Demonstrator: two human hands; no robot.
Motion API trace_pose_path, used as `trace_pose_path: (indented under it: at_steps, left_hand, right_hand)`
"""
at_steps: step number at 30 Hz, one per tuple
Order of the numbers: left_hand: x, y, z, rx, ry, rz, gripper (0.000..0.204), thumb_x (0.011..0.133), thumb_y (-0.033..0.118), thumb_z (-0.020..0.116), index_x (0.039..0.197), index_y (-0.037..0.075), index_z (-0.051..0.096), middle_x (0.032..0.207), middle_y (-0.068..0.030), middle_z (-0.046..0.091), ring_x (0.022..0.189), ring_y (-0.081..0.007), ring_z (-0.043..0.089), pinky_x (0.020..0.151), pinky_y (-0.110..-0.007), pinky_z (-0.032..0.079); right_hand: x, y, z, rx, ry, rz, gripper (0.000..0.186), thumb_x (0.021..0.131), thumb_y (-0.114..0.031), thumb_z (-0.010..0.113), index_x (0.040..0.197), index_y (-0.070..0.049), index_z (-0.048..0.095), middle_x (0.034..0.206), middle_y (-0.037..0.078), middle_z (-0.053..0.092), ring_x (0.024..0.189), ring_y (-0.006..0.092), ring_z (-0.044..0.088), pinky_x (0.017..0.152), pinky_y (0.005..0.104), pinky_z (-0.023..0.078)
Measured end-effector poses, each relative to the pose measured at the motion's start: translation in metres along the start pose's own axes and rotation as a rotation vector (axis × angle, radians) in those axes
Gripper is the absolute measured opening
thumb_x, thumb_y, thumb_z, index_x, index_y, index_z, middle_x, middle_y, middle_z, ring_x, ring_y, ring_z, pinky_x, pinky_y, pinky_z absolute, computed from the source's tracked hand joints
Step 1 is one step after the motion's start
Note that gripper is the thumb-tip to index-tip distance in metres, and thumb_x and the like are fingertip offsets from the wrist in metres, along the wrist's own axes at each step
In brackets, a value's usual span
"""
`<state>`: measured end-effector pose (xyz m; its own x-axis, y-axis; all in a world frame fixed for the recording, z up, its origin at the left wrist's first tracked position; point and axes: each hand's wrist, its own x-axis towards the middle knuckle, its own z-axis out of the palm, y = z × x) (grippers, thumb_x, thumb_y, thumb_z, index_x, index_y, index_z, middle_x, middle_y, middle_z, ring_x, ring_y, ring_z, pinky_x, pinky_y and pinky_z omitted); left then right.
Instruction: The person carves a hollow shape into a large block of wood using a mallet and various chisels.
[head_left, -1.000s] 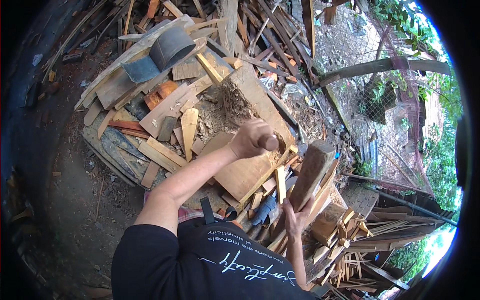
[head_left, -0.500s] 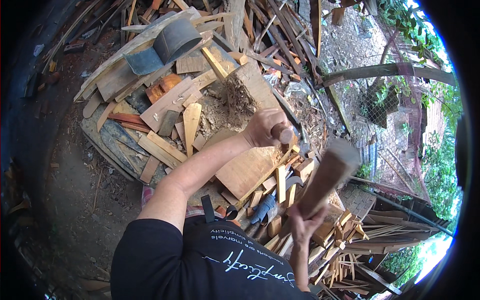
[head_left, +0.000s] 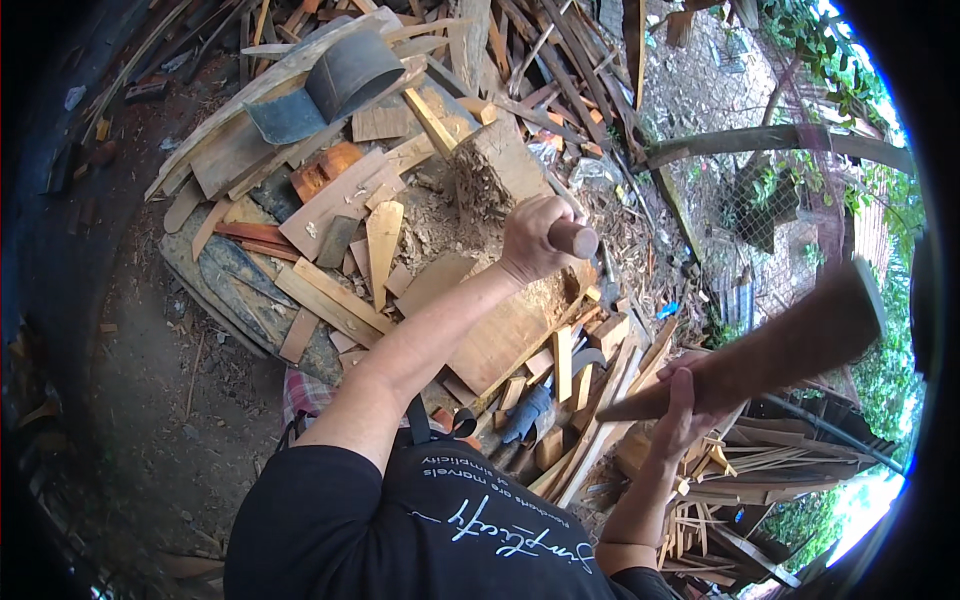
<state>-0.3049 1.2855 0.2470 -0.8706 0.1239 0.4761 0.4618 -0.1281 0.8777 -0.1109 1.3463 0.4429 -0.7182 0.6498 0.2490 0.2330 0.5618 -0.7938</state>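
My left hand (head_left: 540,238) is closed around a chisel, whose round wooden handle (head_left: 574,239) sticks out to the right of the fist. Its blade is mostly hidden. Under and beside this hand lies a large wooden block (head_left: 510,350) with a pale, chipped edge. A thick block with a roughly hewn side (head_left: 505,160) stands just beyond. Off to the right, my right hand (head_left: 688,405) grips a heavy wooden mallet (head_left: 780,335) near its narrow end. The wide end points right and away, well apart from the chisel.
Wood offcuts (head_left: 340,295) and shavings cover the bench on the left. A curved dark metal sheet (head_left: 350,75) rests at the far left. Cut sticks (head_left: 590,440) lie in front of me, with more scrap wood (head_left: 700,480) at right. A wire fence (head_left: 765,210) runs beyond.
The mallet has swung right, away from the chisel, and my right hand went with it. My left hand has shifted slightly right with the chisel. A blue scrap at right has come into sight.
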Motion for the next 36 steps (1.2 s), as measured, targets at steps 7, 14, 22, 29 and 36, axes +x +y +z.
trace_pose_path:
  at_steps: [7,14,22,29,36]
  left_hand:
    - [-0.017,-0.016,0.010,0.095,-0.020,0.071,0.028,0.073,0.016,0.077,0.073,0.012,0.049,0.065,-0.0063,0.051,0.061,-0.0276,0.054,0.058,-0.039,0.043]
    - [-0.016,-0.008,0.008,0.057,-0.022,0.064,0.028,0.075,0.017,0.076,0.074,0.012,0.049,0.063,-0.0063,0.049,0.058,-0.0279,0.052,0.058,-0.039,0.041]
    - [-0.055,-0.030,-0.030,0.219,-0.011,-0.047,0.021,0.081,0.017,0.071,0.073,0.013,0.052,0.067,-0.0043,0.055,0.063,-0.0238,0.055,0.061,-0.036,0.040]
    - [-0.031,0.038,-0.014,-0.064,-0.143,0.174,0.023,0.078,0.010,0.073,0.075,0.014,0.051,0.064,-0.0013,0.048,0.060,-0.0225,0.048,0.061,-0.035,0.036]
    - [-0.010,0.051,0.001,-0.121,-0.168,0.245,0.018,0.078,0.014,0.070,0.083,0.015,0.053,0.069,-0.0019,0.054,0.067,-0.0238,0.054,0.066,-0.037,0.037]
  right_hand:
    - [0.001,0.050,0.012,-0.462,-0.324,0.232,0.059,0.075,-0.015,0.076,0.123,-0.007,0.042,0.099,0.012,0.057,0.081,0.0214,0.059,0.069,0.0357,0.052]
    - [-0.011,0.039,0.009,0.021,-0.061,0.085,0.048,0.078,-0.007,0.069,0.119,-0.002,0.044,0.090,0.013,0.059,0.077,0.0190,0.059,0.073,0.0317,0.050]
    - [-0.047,0.059,0.022,-0.375,-0.284,0.466,0.072,0.074,-0.029,0.078,0.131,-0.002,0.042,0.112,0.019,0.057,0.103,0.0299,0.056,0.091,0.0408,0.044]
    - [-0.067,0.041,0.006,-0.139,-0.138,0.510,0.062,0.078,-0.010,0.075,0.131,-0.005,0.041,0.115,0.010,0.052,0.108,0.0210,0.051,0.093,0.0354,0.042]
    - [-0.069,0.014,-0.003,-0.096,0.009,0.350,0.064,0.075,-0.007,0.075,0.130,-0.008,0.042,0.112,0.006,0.051,0.100,0.0163,0.050,0.088,0.0328,0.043]
